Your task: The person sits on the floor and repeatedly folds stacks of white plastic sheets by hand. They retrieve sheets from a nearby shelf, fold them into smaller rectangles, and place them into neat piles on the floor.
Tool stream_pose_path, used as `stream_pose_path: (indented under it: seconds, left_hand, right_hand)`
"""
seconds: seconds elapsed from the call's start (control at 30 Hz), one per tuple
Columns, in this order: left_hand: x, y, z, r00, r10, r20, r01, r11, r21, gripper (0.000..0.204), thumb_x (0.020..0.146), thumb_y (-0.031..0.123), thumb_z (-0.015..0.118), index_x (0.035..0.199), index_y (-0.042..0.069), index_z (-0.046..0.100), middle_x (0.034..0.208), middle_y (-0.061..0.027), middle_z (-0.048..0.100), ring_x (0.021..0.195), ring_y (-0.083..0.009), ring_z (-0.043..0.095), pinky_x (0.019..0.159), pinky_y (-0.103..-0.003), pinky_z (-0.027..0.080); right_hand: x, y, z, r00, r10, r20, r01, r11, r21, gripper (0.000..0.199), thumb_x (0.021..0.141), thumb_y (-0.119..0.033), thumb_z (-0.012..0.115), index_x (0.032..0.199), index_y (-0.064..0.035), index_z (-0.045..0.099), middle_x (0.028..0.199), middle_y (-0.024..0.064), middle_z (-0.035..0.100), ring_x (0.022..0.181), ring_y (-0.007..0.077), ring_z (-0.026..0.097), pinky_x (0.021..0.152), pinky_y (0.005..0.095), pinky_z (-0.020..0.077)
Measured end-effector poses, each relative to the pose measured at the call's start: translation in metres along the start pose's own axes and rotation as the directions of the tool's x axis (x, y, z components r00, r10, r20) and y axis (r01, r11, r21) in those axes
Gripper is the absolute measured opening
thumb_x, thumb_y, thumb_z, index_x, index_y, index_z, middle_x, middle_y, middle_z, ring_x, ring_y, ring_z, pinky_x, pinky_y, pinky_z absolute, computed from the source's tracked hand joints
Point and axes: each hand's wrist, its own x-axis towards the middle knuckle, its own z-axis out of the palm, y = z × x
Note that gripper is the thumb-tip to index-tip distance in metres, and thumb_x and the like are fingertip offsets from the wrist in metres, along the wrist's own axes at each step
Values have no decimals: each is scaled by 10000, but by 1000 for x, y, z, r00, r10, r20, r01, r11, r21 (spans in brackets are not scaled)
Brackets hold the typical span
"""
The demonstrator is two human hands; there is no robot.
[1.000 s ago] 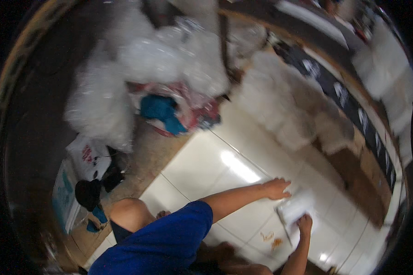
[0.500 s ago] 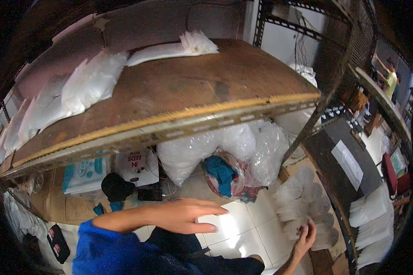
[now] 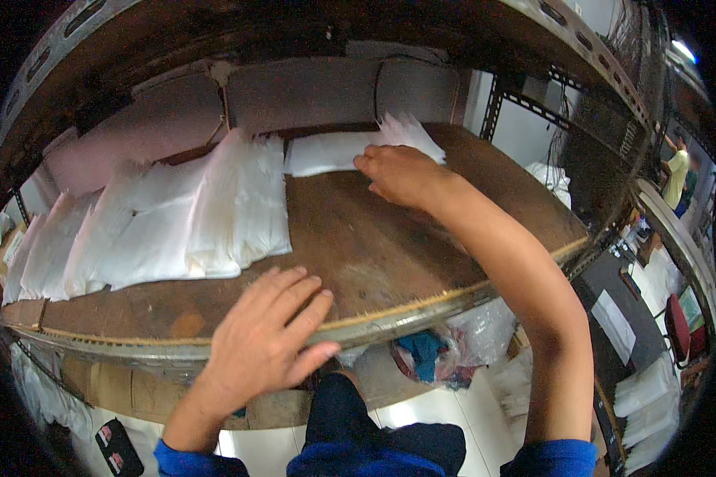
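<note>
At the shelf's front edge my left hand [image 3: 270, 330] rests with its fingers stretched out and apart, holding nothing. My right hand [image 3: 406, 175] reaches to the back of the wooden shelf [image 3: 358, 238]. Its bent fingers close at the near side of a flat stack of white plastic bags [image 3: 326, 151], whose ruffled end fans up to the right of the hand. The fingertips are partly hidden. Left of it lies a row of overlapping stacks of whitish plastic bags [image 3: 159, 226], apart from both hands.
A metal upper shelf [image 3: 294, 32] spans overhead. Below are a clear plastic sack [image 3: 485, 330] and teal cloth [image 3: 422, 354]. To the right stand a black table [image 3: 636, 294], more white bags [image 3: 644, 397] and a metal frame. Another person [image 3: 676, 175] is in the far right background.
My right hand has risen from low beside the lower bags to the stack on the shelf. My left hand has moved left to the shelf's edge. The view has shifted up, showing the upper shelf.
</note>
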Motion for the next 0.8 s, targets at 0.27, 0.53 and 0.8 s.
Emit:
stream_pose_path:
  seconds: [0.27, 0.53, 0.8]
  left_hand:
    - [-8, -9, -13, 999, -23, 42, 26, 997, -72, 566, 762, 394, 757, 1172, 29, 622, 1201, -172, 611, 1157, -372, 577, 992, -495, 482]
    - [-13, -7, -23, 999, -2, -38, -5, 984, -181, 496, 840, 357, 698, 1191, 15, 627, 1237, -182, 606, 1177, -375, 578, 1021, -513, 458]
    - [-14, -9, -21, 995, 23, -94, -45, 970, -240, 462, 849, 340, 693, 1169, 12, 634, 1183, -181, 629, 1128, -369, 607, 1001, -509, 470]
  right_hand:
    - [124, 39, 59, 909, -6, 417, 113, 966, -233, 173, 754, -70, 701, 914, -10, 727, 958, 182, 715, 916, 353, 702, 778, 454, 582]
    - [136, 46, 64, 914, -62, 400, 133, 980, -150, 177, 716, -74, 718, 885, -23, 734, 925, 187, 716, 903, 365, 702, 746, 466, 587]
    - [124, 57, 82, 981, -100, 165, 115, 990, -87, 258, 760, -51, 658, 1017, -46, 682, 926, 198, 702, 927, 376, 692, 833, 476, 559]
